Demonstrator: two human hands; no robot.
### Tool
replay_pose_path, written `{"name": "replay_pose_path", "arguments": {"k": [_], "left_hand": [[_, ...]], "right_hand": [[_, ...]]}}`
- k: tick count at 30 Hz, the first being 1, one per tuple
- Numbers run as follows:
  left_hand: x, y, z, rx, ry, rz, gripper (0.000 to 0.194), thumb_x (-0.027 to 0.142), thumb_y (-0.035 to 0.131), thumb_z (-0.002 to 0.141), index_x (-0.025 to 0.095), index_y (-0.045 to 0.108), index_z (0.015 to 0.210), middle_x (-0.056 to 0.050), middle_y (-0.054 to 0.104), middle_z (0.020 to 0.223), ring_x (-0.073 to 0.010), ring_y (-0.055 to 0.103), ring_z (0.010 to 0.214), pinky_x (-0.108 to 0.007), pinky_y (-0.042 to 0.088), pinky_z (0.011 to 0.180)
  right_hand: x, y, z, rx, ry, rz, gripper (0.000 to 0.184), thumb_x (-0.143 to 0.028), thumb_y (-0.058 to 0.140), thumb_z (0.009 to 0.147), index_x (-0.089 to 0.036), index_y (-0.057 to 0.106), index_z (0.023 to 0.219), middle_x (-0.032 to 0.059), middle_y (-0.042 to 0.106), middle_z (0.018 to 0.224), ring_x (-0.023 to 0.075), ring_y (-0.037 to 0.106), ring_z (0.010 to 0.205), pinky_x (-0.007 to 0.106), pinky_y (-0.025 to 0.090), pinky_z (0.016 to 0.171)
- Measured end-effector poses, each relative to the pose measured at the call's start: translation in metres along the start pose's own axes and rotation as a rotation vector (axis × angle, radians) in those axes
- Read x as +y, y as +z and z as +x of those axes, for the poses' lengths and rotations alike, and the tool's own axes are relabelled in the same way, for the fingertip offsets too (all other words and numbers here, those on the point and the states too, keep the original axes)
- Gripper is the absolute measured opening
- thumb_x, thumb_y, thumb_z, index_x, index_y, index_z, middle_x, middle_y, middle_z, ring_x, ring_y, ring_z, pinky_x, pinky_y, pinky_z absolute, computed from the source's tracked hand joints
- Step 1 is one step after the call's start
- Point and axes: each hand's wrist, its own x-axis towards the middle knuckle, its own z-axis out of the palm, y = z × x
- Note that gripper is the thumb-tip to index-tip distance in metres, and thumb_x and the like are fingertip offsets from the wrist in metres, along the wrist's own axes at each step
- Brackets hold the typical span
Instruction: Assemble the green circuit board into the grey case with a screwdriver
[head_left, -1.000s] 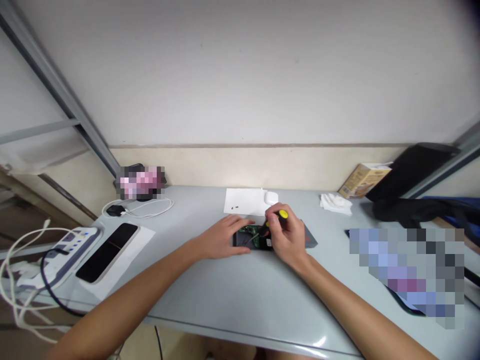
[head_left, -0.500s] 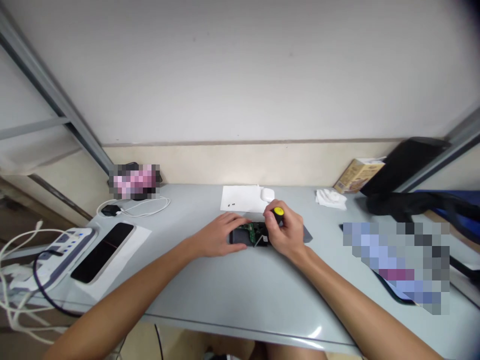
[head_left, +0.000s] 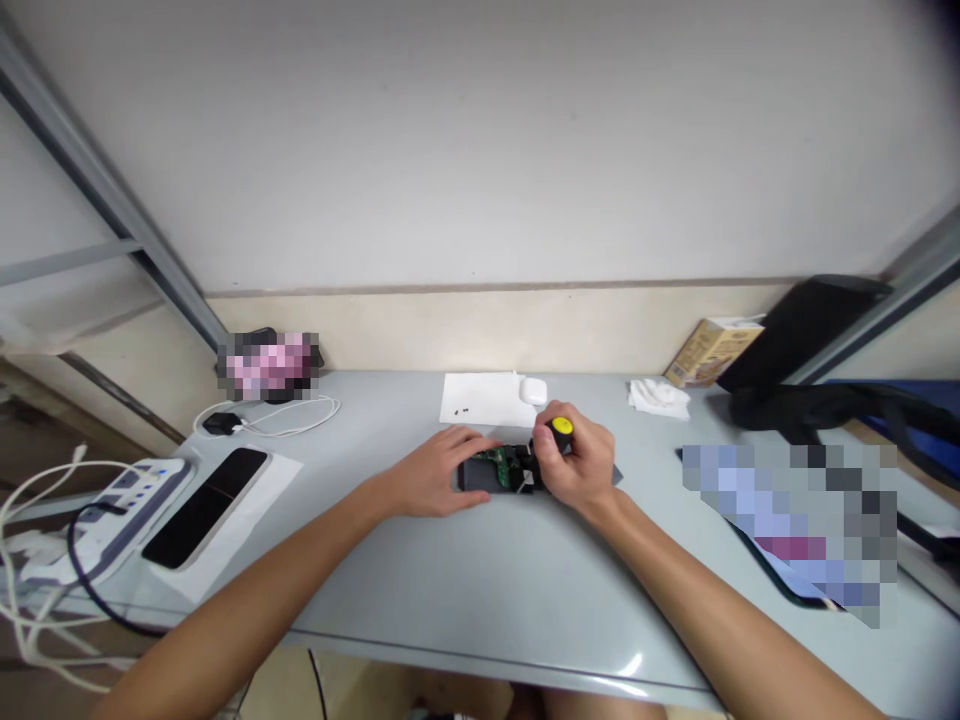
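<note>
A flat, dark, opened device with a green circuit board (head_left: 508, 462) lies on the grey desk. My left hand (head_left: 439, 472) grips its left end, thumb along the near edge and fingers over the far edge. In my right fist (head_left: 581, 462) is a screwdriver with a black handle and yellow cap (head_left: 562, 429). Its thin shaft slants down to the left over the board; whether the tip sits in a screw is too small to tell. My right hand covers much of the device's right part.
Behind the device lies white paper (head_left: 480, 398) with a few tiny dark screws and a white earbud case (head_left: 533, 390). Leftward are a phone (head_left: 206, 507) and a power strip (head_left: 112, 520) with cables. Crumpled tissue (head_left: 658, 397) and a carton (head_left: 712, 350) stand back right.
My right hand and the screwdriver have shifted slightly to the right, and the shaft's angle has changed a little. The left hand stays on the device.
</note>
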Motion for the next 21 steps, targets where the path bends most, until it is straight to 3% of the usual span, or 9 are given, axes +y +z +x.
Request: {"name": "replay_pose_path", "arguments": {"k": [5, 11, 21], "left_hand": [[0.001, 0.0, 0.0, -0.013, -0.006, 0.013, 0.066, 0.042, 0.075, 0.09, 0.028, 0.049, 0.149, -0.012, 0.059, 0.137, -0.0304, 0.057, 0.129, -0.049, 0.045, 0.116], [0.003, -0.001, 0.001, -0.019, -0.002, 0.022, 0.064, 0.042, 0.075, 0.091, 0.027, 0.05, 0.148, -0.012, 0.06, 0.135, -0.0305, 0.057, 0.127, -0.049, 0.046, 0.115], [0.004, -0.001, 0.002, -0.014, 0.001, -0.008, 0.063, 0.042, 0.075, 0.091, 0.028, 0.051, 0.147, -0.012, 0.061, 0.136, -0.031, 0.057, 0.13, -0.05, 0.045, 0.116]], "right_hand": [[0.001, -0.004, 0.002, 0.009, -0.112, -0.032, 0.015, -0.021, 0.056, 0.093, -0.025, 0.053, 0.079, -0.0045, 0.053, 0.06, 0.0108, 0.043, 0.046, 0.025, 0.036, 0.048], [0.006, -0.002, -0.001, -0.026, -0.14, -0.04, 0.013, -0.022, 0.058, 0.093, -0.025, 0.053, 0.081, -0.0053, 0.055, 0.059, 0.0102, 0.045, 0.045, 0.024, 0.038, 0.049], [-0.004, 0.006, -0.006, -0.04, 0.117, 0.089, 0.014, -0.028, 0.058, 0.096, -0.025, 0.058, 0.083, -0.0037, 0.06, 0.064, 0.0115, 0.047, 0.049, 0.025, 0.041, 0.051]]}}
